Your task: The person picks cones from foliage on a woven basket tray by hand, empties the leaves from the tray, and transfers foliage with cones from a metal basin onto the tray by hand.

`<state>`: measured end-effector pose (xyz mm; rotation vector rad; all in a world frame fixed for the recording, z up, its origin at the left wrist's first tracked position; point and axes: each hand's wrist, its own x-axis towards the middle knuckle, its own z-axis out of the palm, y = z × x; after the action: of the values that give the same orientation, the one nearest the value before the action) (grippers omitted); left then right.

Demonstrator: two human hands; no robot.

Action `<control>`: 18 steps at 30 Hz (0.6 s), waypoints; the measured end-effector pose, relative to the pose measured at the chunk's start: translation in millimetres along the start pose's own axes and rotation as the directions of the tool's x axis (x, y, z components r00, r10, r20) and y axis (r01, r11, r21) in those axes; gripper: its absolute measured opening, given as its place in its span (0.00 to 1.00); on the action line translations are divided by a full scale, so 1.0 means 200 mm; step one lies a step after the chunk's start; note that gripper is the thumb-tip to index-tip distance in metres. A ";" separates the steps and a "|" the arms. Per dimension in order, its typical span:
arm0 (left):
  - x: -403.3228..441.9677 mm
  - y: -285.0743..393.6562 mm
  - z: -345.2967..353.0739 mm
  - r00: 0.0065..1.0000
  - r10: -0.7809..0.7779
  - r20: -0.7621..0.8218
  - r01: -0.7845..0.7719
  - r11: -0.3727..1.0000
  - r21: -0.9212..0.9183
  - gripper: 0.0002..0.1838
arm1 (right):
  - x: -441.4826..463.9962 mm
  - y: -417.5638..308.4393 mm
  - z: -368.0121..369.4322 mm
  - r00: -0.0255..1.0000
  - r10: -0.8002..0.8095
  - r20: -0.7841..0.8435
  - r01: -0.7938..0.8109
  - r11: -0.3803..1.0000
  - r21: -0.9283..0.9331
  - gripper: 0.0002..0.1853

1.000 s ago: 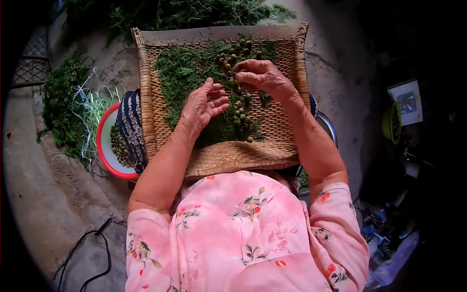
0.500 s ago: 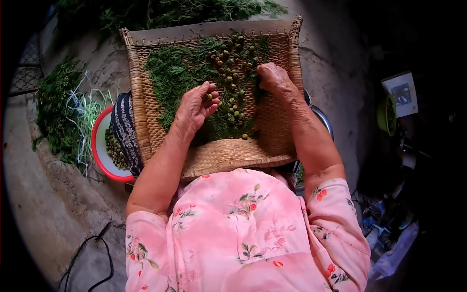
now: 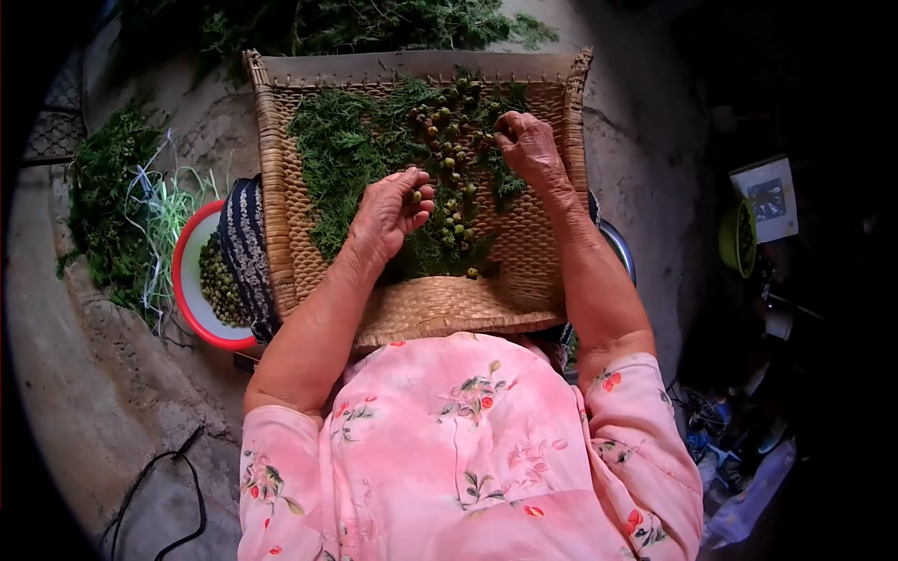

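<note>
The woven tray is the largest thing, sitting just in front of the pink shirt; its weave looks stiff but light, with some give at the bowed near edge, and the thick bound rims at left and right would be the surest places to lift it; over its left half spreads a bed of green sprigs, soft, springy and nearly weightless by the look of them, best taken by their stems, since the feathery tips would likely tear; to the left of the tray stands a red-rimmed bowl, partly covered by dark patterned cloth; the right hand is over the tray's far right part, its fingers curled inward, though I cannot tell whether they pinch anything; just below it lies a smaller clump of sprigs; the left hand hangs over the near middle of the tray, fingers bent around one small green cone; more round cones run far to near down the middle of the tray; they look firm, light and inclined to roll, so thumb and fingertip around the widest part should hold best.
</note>
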<state>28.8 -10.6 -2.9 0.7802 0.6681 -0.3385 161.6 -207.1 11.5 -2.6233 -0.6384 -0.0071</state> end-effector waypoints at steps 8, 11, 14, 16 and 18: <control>0.01 0.00 -0.01 1.000 0.015 0.001 -0.015 1.000 -0.025 0.12 | 0.02 -0.12 0.17 0.994 0.094 0.059 -0.083 0.983 -0.162 0.11; 0.01 0.01 -0.01 1.000 0.015 -0.002 -0.015 0.999 -0.029 0.12 | 0.02 -0.14 0.20 0.991 0.124 0.053 -0.111 0.973 -0.202 0.14; 0.01 0.01 -0.02 1.000 0.017 -0.016 -0.017 0.999 -0.040 0.12 | 0.02 -0.15 0.14 0.987 0.159 0.023 -0.156 0.983 -0.097 0.11; 0.02 0.00 -0.03 0.999 0.020 -0.028 -0.022 0.999 -0.050 0.12 | 0.04 -0.12 0.10 0.990 0.137 -0.038 -0.133 0.987 0.089 0.09; 0.04 -0.02 -0.05 0.999 0.027 -0.041 -0.029 0.997 -0.066 0.14 | 0.04 -0.16 0.03 0.992 0.124 -0.035 -0.113 0.969 0.221 0.09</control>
<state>28.9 -6.8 -15.8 0.7335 0.7019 -0.2743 153.4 -176.0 20.6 -2.4354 -0.4373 0.0334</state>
